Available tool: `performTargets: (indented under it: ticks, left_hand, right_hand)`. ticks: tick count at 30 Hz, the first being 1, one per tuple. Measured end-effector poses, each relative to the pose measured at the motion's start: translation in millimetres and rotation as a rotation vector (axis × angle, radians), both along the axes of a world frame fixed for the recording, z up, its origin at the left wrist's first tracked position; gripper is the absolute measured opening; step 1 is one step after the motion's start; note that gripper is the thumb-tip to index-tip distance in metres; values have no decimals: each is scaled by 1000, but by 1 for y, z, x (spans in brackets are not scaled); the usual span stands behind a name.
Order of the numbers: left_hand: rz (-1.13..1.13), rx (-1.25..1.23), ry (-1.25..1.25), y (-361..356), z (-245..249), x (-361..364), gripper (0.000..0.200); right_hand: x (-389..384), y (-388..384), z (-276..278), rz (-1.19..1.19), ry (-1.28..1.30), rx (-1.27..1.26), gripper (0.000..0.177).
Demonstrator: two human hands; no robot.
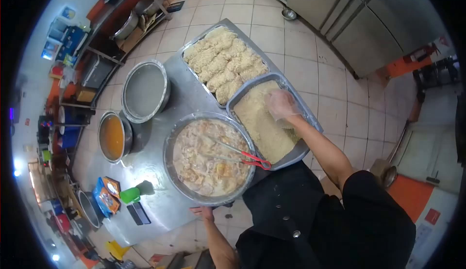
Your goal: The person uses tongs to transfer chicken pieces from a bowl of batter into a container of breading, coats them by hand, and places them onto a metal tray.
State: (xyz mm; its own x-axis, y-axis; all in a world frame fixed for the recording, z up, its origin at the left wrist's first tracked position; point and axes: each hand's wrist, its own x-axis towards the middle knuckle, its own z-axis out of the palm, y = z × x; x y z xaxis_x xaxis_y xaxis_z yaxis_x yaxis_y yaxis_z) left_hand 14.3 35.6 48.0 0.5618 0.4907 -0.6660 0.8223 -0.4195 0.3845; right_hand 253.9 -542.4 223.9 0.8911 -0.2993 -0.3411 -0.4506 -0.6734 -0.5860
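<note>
My right hand, in a clear plastic glove, presses down into the pale crumb coating in a grey rectangular tub. Its fingers are largely hidden, and I cannot tell whether they hold anything. My left hand is bare and open at the table's edge, fingers stretched out just below a wide metal bowl. Wet, battered meat pieces fill that bowl, and red-handled tongs lie across them. Behind the tub, a tray holds rows of crumb-coated pieces.
On the steel table stand a basin of cloudy liquid and a smaller bowl of orange liquid. A green cup, a phone and orange-and-blue packets lie at the left. Steel fridges stand beyond the tiled floor.
</note>
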Motion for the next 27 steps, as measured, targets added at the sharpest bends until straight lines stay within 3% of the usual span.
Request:
performTargets:
  ticks: [2,3,5,8,9,10,11,12,13,15,16,19,21,25,27]
  left_hand:
    - [-123,-22,-29,9,-17,-23,103]
    - [-173,-25,-91,23,-38,-37,103]
    - [-123,-41,-103,24,-42,-34,104]
    - [-151,-4,-126,30,-49,-47,104]
    - [-143,-12,-139,28,-51,-51,104]
    - [-108,-52,-244,32,-58,-57,104]
    - [-2,15,-135,-3,-14,-33,105]
    - [107,74,-26,-47,44,-2,107]
    - [124,70,-52,-41,28,-1,107]
    - [-84,293,-11,-19,-12,-16,115]
    - [93,50,-132,-44,41,-2,112]
    - [-75,107,-172,-26,18,-15,114]
    - [-5,3,-102,-34,29,-16,115]
    - [189,-33,-142,-57,78,5,109]
    - [11,61,-18,-48,68,5,102]
  right_hand:
    - [13,-1,-34,201,-505,-334,26]
    - [16,-1,-32,228,-482,-331,26]
    - [25,6,-21,447,-676,-516,28]
    - [27,13,-39,426,-744,-431,29]
    - [25,12,-45,469,-749,-427,29]
    - [15,9,-58,574,-525,-427,30]
    - [7,5,-65,662,-308,-438,30]
    - [-2,3,-63,680,-307,-451,30]
    - [-15,4,-62,684,-307,-462,30]
    - [-44,10,-63,543,-362,-435,30]
    - [-44,15,-58,552,-368,-433,30]
    - [-49,22,-36,445,-245,-555,28]
    - [-29,28,-47,374,-562,-610,24]
    - [-19,35,-66,303,-608,-563,22]
    - [-12,32,-68,322,-541,-567,24]
